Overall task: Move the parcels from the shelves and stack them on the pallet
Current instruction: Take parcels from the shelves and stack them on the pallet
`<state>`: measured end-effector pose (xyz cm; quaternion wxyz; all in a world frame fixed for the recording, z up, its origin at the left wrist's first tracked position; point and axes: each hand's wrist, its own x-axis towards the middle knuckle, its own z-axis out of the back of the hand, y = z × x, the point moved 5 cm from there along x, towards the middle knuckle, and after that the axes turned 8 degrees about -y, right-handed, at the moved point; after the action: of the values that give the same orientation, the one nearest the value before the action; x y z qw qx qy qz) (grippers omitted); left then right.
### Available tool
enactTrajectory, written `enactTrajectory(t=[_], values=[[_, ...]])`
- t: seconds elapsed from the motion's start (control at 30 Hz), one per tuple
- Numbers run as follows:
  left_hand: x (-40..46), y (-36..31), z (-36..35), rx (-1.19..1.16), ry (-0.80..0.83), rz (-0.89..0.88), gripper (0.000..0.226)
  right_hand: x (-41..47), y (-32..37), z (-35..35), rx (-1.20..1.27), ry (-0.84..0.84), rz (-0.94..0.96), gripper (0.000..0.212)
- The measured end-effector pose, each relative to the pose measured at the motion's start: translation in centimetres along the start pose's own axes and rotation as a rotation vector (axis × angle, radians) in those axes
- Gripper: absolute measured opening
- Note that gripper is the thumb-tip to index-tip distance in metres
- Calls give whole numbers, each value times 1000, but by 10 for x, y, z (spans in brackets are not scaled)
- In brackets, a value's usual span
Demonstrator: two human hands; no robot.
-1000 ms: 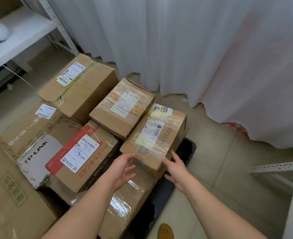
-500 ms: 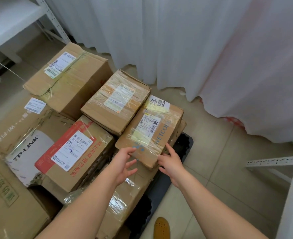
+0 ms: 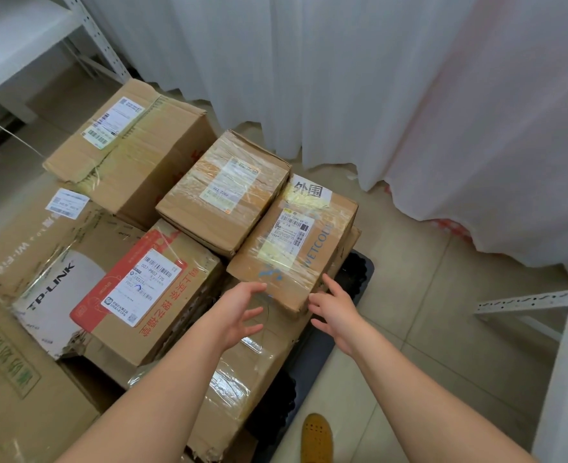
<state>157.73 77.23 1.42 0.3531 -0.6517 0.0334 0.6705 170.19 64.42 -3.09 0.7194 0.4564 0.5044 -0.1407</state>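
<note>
Both hands spread at near corner of taped parcel (image 3: 292,252), left hand (image 3: 239,314), right hand (image 3: 337,312), black pallet (image 3: 359,275) beneath

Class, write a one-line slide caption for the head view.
Both open hands, left and right, hover at the near end of a taped parcel stacked on the pallet.

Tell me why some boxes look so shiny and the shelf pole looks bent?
Head view: clear tape on the WETCOU parcel and the box under it bounces soft light as glare; the wide lens curves the shelf post; everything looks sharp, shadows faint.
</note>
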Motion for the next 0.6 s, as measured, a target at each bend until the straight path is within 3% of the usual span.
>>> enactTrajectory(t=[0.13, 0.37, 0.6], values=[[-4, 5, 17, 11, -63, -13, 39, -17, -10, 5, -28, -45, -41, 66], [-48, 21, 58, 87, -34, -35, 24, -74, -18, 15, 8, -121, -34, 48], [-110, 44, 122, 127, 2, -128, 28, -178, -34, 17, 77, -214, 47, 29]])
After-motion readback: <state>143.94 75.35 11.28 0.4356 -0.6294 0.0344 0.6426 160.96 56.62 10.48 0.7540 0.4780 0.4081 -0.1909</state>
